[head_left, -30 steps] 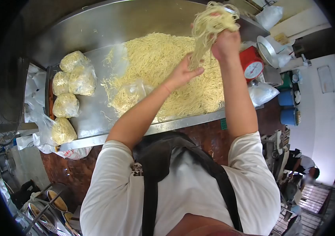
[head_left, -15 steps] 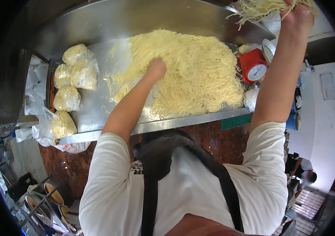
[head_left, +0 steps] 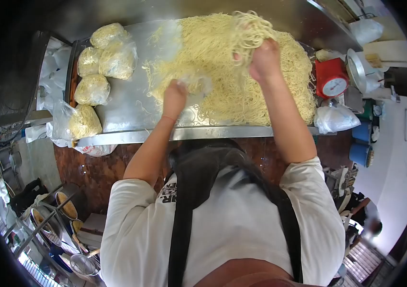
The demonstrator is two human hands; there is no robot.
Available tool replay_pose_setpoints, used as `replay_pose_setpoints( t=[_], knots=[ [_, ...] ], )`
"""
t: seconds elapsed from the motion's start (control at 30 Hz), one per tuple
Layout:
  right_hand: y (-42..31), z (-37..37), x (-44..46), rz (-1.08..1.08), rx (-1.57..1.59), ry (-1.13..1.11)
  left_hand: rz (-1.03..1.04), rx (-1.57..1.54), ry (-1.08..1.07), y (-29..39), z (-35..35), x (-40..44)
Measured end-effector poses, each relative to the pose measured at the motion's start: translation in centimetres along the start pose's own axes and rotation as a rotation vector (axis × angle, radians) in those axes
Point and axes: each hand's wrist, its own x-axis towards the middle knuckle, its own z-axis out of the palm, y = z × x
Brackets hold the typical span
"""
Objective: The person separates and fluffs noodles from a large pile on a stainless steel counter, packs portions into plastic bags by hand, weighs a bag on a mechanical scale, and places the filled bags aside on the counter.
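Noodles [head_left: 251, 31] in right hand [head_left: 264, 60]; five filled bags [head_left: 117, 61]

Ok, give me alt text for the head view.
A person's right hand holds a clump of thin yellow noodles above a broad noodle pile on a metal table; the left hand grips a blurred clear plastic bag. Noodle-filled clear bags sit left, a red dial scale right.

Back from the front edge of the worktop [head_left: 117, 112], the clear bag [head_left: 201, 83] in the left hand [head_left: 174, 99] is blurry, so how the fingers hold it is hard to see. Nearer the back edge, a bunch of noodles [head_left: 250, 34] hides most fingers of the right hand [head_left: 264, 60]. Beside the right edge, the numbers on the red scale [head_left: 326, 71] are too small to read.
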Motion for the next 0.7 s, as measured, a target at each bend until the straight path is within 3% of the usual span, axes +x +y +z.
replay_pose_setpoints(
  t=[0.07, 0.1, 0.13, 0.2, 0.27, 0.33, 0.43, 0.53, 0.63, 0.7],
  knots=[
    [2.1, 1.6, 0.1, -0.022, 0.118, -0.229, -0.144, -0.457, 0.087, 0.4, -1.2, -0.1],
    [3.0, 3.4, -0.6, 0.000, 0.191, -0.233, -0.215, -0.686, 0.133, 1.0, -2.2, -0.2],
    [3.8, 5.3, -1.4, 0.021, 0.263, -0.238, -0.187, -0.704, 0.191, 2.5, -3.1, -0.7],
    [10.7, 5.1, -1.0, 0.034, -0.111, -0.250, -0.148, -0.804, 0.281, 4.0, -3.8, -1.1],
    [11.6, 6.1, -0.9, 0.138, -1.005, -0.584, -0.121, -0.853, 0.323, 5.0, -4.7, -2.0],
    [21.5, 3.7, 0.8, 0.009, -1.417, -0.711, -0.104, -0.848, 0.313, 5.5, -5.7, -2.9],
    [19.0, 7.4, 1.4, 0.223, -1.588, -0.925, -0.118, -0.749, 0.200, 4.9, -6.0, -4.7],
    [15.4, 7.3, 1.0, -0.089, -1.317, -0.985, -0.060, -0.356, 0.250, 1.5, -6.5, -4.6],
    [13.9, 4.2, -0.2, -0.125, -1.499, -0.826, 0.015, -0.170, 0.288, 0.5, -8.5, -4.2],
    [12.7, 4.6, -3.2, 0.170, -1.582, -0.685, -0.113, -0.547, 0.319, 1.2, -8.6, -3.8]
  ],
)
